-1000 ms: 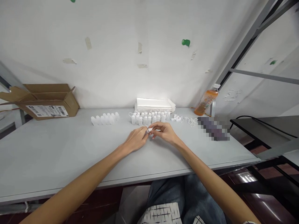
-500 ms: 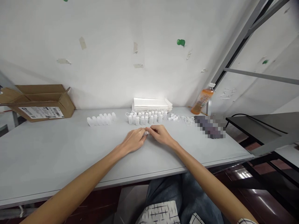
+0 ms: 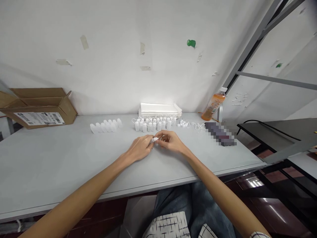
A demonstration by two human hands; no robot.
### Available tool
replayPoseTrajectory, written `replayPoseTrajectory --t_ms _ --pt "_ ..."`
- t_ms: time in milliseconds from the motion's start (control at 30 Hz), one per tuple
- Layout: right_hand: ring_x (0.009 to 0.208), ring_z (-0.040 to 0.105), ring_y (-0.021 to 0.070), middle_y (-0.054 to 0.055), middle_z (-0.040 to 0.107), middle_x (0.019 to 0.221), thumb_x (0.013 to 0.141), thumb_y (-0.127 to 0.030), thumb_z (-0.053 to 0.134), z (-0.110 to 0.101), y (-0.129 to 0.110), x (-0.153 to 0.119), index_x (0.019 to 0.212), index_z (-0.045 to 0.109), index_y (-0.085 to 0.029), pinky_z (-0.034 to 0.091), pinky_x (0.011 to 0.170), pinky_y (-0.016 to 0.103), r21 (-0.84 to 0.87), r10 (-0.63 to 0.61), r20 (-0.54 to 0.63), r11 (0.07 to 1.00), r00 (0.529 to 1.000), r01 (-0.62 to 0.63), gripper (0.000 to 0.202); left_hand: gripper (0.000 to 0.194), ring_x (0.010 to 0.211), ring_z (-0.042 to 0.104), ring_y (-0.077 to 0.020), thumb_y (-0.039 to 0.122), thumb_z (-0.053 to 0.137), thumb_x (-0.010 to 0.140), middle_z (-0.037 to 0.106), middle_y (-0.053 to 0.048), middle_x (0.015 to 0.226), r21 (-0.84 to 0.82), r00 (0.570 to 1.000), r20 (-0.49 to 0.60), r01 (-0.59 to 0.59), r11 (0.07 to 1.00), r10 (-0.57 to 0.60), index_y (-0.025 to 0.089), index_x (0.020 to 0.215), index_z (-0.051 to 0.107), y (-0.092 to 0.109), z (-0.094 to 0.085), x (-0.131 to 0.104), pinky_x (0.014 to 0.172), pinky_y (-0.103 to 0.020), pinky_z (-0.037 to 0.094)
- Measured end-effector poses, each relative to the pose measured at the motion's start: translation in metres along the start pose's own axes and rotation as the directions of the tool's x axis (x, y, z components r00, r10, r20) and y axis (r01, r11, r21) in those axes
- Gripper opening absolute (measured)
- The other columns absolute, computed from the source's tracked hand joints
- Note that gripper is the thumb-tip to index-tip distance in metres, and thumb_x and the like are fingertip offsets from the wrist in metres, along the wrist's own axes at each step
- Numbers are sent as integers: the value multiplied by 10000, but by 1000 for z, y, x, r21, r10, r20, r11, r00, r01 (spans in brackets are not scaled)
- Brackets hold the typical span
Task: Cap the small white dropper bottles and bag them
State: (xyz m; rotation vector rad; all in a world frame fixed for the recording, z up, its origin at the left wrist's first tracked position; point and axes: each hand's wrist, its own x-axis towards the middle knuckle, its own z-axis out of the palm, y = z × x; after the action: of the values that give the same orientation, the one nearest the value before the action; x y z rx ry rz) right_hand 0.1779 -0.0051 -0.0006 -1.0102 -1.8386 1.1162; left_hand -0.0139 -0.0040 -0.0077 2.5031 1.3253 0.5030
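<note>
While the left hand (image 3: 140, 147) grasps a small white plastic bottle (image 3: 154, 140), the right hand (image 3: 171, 140) curls fingers (image 3: 162, 132) at its tip, grip unclear; likely light, soft; best held mid-body.

White shirt (image 3: 170, 225), dark grid lines; sleeve (image 3: 259, 235) matching; blue trousers (image 3: 174, 198); left hand (image 3: 141, 147), right hand (image 3: 172, 142) ungloved.

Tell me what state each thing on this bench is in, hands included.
Left hand: closed around a small white piece.
Right hand: fingers bent at the piece's tip; grip unclear.
Small white bottles: upright, grouped.
Frosted pieces: set out close together.
Small white tips: loose cluster.
White cords: loosely heaped.
White stack: piled behind the bottles.
Cardboard box: open.
Drink bottle: capped, containing orange liquid.
Dark item: pixelated; state unclear.
</note>
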Motion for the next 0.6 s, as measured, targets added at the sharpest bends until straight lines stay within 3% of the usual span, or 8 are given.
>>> replayPoseTrajectory --t_ms 133,300,400,500,600 --pt "547 560 128 19 627 663 816 -504 625 4 4 1 834 642 -154 407 474 235 -21 39 11 999 999 -39 351 189 762 621 -219 229 381 921 670 -51 863 -17 1000 1 -11 1000 11 197 859 557 1 0 -1 652 -312 409" --pt "507 488 106 -9 530 499 954 -510 388 6 5 1 572 558 -160 400 572 247 -289 -28 -3 957 1000 26 546 178 760 602 -212 237 388 920 654 -56 873 -15 1000 -1 -17 1000 17 193 838 539 1 1 -2 658 -309 393" --pt "538 499 103 -8 585 582 928 -468 473 4 4 1 697 633 -158 390 579 237 -335 -70 -70 941 995 43 418 196 690 566 -195 255 384 919 621 -41 795 -6 1000 -3 -12 1000 12 195 770 496 0 0 -2 627 -302 371" --pt "559 517 95 -1 642 722 832 -415 631 3 3 0 917 673 -168 392 563 224 -255 -68 -83 966 994 45 265 199 653 533 -185 249 370 915 591 -30 752 6 1000 -7 -19 1000 19 196 749 464 -2 1 -1 603 -298 349" --pt "556 518 98 5 631 687 828 -380 630 4 2 0 868 673 -154 395 552 224 -181 -37 -28 983 999 31 234 164 663 529 -182 210 387 886 593 -30 764 13 999 -15 -32 999 32 192 748 474 -3 2 -1 595 -294 337"
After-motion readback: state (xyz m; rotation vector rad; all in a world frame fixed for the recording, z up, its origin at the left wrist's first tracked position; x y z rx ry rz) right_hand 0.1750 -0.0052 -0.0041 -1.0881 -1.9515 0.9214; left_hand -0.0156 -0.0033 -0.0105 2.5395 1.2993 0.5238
